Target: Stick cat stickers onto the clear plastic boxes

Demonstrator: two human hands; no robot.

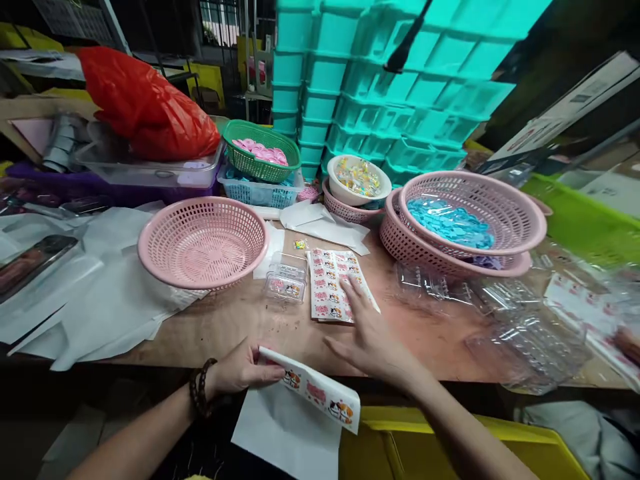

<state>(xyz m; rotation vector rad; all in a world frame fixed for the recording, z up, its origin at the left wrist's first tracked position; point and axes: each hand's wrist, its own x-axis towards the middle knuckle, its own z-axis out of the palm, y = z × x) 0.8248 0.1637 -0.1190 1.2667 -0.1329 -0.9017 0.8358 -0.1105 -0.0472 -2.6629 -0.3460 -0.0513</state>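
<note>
My left hand [245, 369], with a beaded bracelet at the wrist, pinches a folded sheet of cat stickers [316, 393] in front of the table edge. White backing paper [290, 430] hangs below the printed strip. My right hand [369, 333] reaches over the table with its fingers spread. Its fingertips lie over the right part of a stack of cat sticker sheets [327, 287]; whether they press on it I cannot tell. Left of the stack stands a small clear plastic box [285, 287] with its lid raised and a cat sticker on it.
A pink basket [150, 250] stands left, beside loose white paper [100, 287] and a phone [40, 260]. Pink baskets with blue pieces [450, 223] and clear plastic boxes [530, 340] are right. Teal crates [390, 100] rise behind. Another person's hand [627, 343] is at the right edge.
</note>
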